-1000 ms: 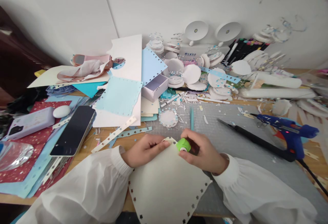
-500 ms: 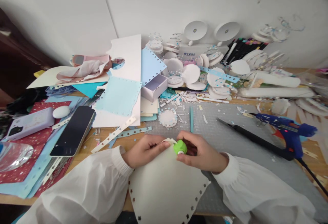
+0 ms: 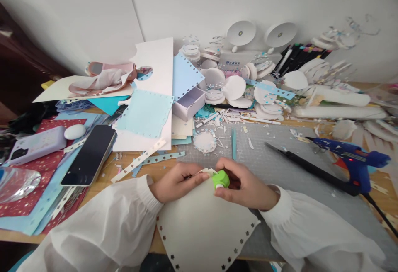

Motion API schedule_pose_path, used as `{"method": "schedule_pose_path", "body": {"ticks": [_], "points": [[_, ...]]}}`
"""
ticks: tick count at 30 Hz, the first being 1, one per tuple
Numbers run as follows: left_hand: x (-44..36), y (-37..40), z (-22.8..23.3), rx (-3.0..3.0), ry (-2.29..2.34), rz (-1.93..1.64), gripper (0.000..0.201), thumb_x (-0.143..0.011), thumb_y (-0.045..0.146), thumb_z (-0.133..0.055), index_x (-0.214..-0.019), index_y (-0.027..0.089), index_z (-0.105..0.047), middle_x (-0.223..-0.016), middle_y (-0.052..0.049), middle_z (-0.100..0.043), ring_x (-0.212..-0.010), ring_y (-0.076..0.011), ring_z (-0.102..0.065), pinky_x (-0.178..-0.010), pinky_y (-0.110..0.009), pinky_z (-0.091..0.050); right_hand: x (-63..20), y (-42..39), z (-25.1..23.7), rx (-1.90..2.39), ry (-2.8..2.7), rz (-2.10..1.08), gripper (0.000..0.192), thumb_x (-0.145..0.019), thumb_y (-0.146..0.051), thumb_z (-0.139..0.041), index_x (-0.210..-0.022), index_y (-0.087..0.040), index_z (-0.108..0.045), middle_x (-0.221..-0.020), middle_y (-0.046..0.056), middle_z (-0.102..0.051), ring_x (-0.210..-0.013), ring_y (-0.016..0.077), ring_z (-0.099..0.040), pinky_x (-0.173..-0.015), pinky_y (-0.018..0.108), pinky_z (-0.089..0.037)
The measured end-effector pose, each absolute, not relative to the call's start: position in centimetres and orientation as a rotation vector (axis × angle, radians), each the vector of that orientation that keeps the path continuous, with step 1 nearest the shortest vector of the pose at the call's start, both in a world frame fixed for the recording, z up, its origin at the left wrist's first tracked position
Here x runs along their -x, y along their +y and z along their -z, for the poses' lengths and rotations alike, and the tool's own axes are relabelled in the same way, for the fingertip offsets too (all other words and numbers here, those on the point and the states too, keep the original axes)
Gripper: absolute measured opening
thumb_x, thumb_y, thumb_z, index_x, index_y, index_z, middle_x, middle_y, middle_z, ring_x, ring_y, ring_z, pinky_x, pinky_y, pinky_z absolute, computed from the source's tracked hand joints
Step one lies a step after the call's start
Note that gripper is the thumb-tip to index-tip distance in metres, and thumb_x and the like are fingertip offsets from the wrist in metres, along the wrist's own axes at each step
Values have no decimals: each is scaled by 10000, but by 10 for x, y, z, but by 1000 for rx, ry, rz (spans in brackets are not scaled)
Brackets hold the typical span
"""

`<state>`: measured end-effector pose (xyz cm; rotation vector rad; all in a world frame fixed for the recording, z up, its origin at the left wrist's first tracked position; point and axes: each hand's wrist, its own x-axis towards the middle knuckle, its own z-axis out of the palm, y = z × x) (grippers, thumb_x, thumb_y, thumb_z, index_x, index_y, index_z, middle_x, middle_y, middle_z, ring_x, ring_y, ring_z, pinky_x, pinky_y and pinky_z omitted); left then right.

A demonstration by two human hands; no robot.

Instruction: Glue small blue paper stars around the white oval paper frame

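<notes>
A cream sheet of card point(image 3: 202, 226) with star holes punched along its edges lies in front of me, partly over the table's front edge. My left hand point(image 3: 177, 180) pinches its far corner. My right hand point(image 3: 245, 185) grips a small green punch point(image 3: 221, 179) set on that same corner, fingers wrapped around it. Both wrists are in white sleeves.
A grey cutting mat point(image 3: 280, 168) lies under my hands. A blue glue gun point(image 3: 351, 160) and black scissors point(image 3: 304, 168) lie to the right. A dark phone point(image 3: 90, 154) and red starred paper point(image 3: 27, 180) are on the left. Paper circles point(image 3: 233, 87), punched blue sheets point(image 3: 144, 112) and a small lilac box point(image 3: 189, 104) crowd the back.
The green punch has shifted slightly along the card's corner and my hands have stayed on it. The view has tilted a little.
</notes>
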<state>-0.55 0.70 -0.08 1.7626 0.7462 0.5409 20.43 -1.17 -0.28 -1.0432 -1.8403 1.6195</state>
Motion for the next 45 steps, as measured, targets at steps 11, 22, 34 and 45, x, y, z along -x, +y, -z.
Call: {"method": "schedule_pose_path", "body": {"ticks": [11,22,34,45], "points": [[5,6,0,-1733,761,-581,382,-921,360,-405,-613,136,-435,-575,41,-361,-546,-80,-342,-497,-189,-293,-206,-10,3,994,-1855,-1666,305,-787,-387,-606,-845,-211,-363,-660,-68,-307,-553,73,-287,-469,201,-235],[7,4,4,-1846,690,-647,370,-928,351,-414,-683,110,-550,-598,4,-492,-569,-97,-445,-543,-193,-373,-204,-12,1,1108,-2184,-1342,286,-797,-433,-548,-905,-208,-409,-679,-48,-394,-552,93,-360,-503,220,-273],[7,2,8,-1978,687,-631,427,-942,414,-377,-759,109,-613,-626,-32,-586,-609,-124,-537,-585,-210,-424,-205,-13,2,1116,-2517,-861,316,-746,-503,-520,-707,-204,-422,-539,-44,-457,-476,103,-418,-493,241,-227],[6,1,8,-1986,595,-577,357,-947,309,-400,-757,95,-614,-651,-33,-586,-604,-109,-516,-595,-201,-404,-202,-16,8,1009,-2547,-757,319,-735,-458,-516,-569,-191,-464,-444,-37,-451,-418,89,-402,-469,245,-254]]}}
